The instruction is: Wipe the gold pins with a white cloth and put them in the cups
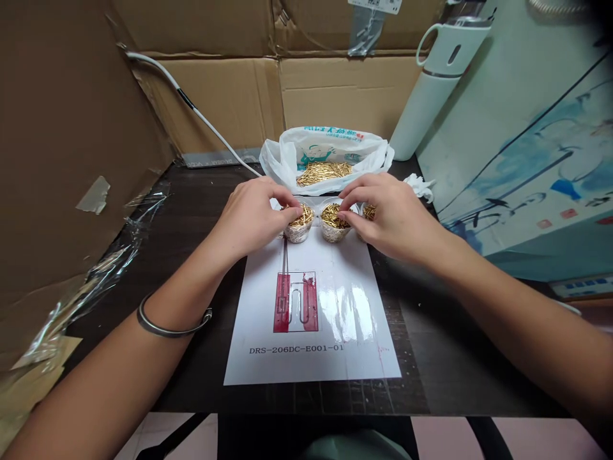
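My left hand (pixel 256 216) reaches to a small clear cup (pixel 297 235) of short gold metal pins (pixel 302 216). Its thumb and index finger are pinched together at the pins; anything between them is too small to make out. To the right stands a second clear cup (pixel 333 234) of darker gold pins (pixel 331 216). Over it, my right hand (pixel 385 214) has thumb and fingertips closed in a pinch at the pins, what they hold being hidden. A third cup of gold pins (pixel 368 211) is mostly covered by my right hand.
Behind the cups lies an open white plastic bag (pixel 278 160) with longer gold pins (pixel 324 172). A printed sheet (pixel 335 358) lies under the cups on the dark table (pixel 445 358). A white bottle (pixel 421 115), a white cable (pixel 211 122) and cardboard walls (pixel 335 89) stand behind.
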`<state>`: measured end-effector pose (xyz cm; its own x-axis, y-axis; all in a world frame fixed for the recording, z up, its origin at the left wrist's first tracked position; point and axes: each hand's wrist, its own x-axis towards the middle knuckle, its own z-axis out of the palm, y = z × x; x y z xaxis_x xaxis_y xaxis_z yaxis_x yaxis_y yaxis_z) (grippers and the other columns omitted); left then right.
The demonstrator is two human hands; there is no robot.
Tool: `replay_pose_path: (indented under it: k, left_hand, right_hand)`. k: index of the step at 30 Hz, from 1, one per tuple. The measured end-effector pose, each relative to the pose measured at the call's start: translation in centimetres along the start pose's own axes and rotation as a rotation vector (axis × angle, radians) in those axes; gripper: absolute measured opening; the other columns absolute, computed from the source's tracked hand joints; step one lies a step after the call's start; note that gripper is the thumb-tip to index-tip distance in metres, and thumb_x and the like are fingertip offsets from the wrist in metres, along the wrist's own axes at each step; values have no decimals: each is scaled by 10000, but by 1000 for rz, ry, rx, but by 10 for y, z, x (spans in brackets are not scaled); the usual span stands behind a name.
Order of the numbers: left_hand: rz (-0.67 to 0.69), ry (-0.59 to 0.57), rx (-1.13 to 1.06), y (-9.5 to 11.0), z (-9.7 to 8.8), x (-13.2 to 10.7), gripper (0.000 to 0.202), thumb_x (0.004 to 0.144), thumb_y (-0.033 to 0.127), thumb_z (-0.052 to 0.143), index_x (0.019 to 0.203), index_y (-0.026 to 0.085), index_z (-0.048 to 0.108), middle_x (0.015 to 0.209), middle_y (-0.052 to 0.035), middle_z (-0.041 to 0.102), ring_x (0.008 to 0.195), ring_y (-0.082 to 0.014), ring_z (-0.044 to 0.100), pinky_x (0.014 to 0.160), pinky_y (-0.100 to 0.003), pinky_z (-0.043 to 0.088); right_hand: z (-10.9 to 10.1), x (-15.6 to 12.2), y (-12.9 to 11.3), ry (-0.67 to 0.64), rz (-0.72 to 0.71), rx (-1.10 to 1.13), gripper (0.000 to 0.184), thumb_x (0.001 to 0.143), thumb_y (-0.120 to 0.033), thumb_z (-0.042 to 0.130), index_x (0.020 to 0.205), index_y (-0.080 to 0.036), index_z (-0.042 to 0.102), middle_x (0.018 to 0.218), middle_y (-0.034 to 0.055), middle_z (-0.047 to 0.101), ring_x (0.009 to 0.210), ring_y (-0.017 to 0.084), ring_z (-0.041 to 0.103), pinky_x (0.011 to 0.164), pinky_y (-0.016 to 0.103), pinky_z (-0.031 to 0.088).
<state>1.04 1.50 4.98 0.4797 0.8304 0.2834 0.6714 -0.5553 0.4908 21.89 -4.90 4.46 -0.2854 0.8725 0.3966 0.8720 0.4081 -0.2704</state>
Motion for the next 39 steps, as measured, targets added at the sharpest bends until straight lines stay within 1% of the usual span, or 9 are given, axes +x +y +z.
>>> replay_pose_path:
  k: [5,9,15,20,24,29,31,34,39]
  left_hand:
    - [54,216,-63,6,0,-15,124,769,272,603,836,188,665,799,-20,637,627,-108,507,567,-254,394]
    - [101,223,-200,23,12,-42,145,827,242,552,943,167,596,848,-22,652,634,-88,568,503,-203,410]
    - [481,325,47,25,31,-61,279,778,148,616,1057,142,607,886,-25,690,690,-104,613,664,-226,486]
    - [618,367,115,19,29,-59,247,749,111,636,993,147,641,881,-15,701,675,-120,610,645,-248,496]
    - [565,346,44,20,26,-60,189,758,122,625,939,170,657,820,-6,703,648,-115,607,618,-247,492]
    - [412,285,-132,26,32,-63,105,792,177,596,865,193,671,776,-5,699,670,-114,619,640,-253,497]
    - [360,249,-203,27,36,-64,99,799,198,593,844,195,681,744,-1,695,618,-105,604,613,-250,493]
    - [235,184,-295,28,42,-66,110,802,230,597,851,204,692,746,0,695,593,-98,597,590,-241,492]
    - [101,121,-369,26,45,-67,138,803,261,598,890,210,693,766,-4,692,595,-102,591,585,-243,482]
  right_hand:
    - [-3,1,-2,16,-2,42,116,798,-233,547,809,-201,658,871,29,611,883,177,536,808,340,395]
    - [-13,-1,-14,-22,12,198,109,797,-231,556,814,-187,654,868,33,611,840,151,538,766,313,398]
    - [-25,-5,-26,-160,42,423,115,796,-222,546,791,-191,657,880,5,636,816,121,561,732,270,420]
    - [-23,-5,-30,-228,69,482,139,789,-274,561,759,-187,665,892,4,654,827,130,578,750,274,435]
    - [-30,0,-26,-291,48,483,191,811,-297,534,782,-184,686,909,15,660,793,120,579,710,257,434]
    - [-42,7,35,96,423,-231,398,814,-433,489,909,-100,686,759,133,643,688,149,537,592,325,310]
    - [-37,5,67,-23,545,-505,442,798,-433,481,923,-56,675,825,194,633,749,195,557,562,334,269]
    - [-20,-2,95,-106,577,-537,342,782,-326,509,894,-47,672,790,200,633,690,165,559,547,324,265]
    - [-1,-7,96,-188,576,-551,190,745,-218,562,829,-75,655,764,195,619,691,189,579,536,310,284]
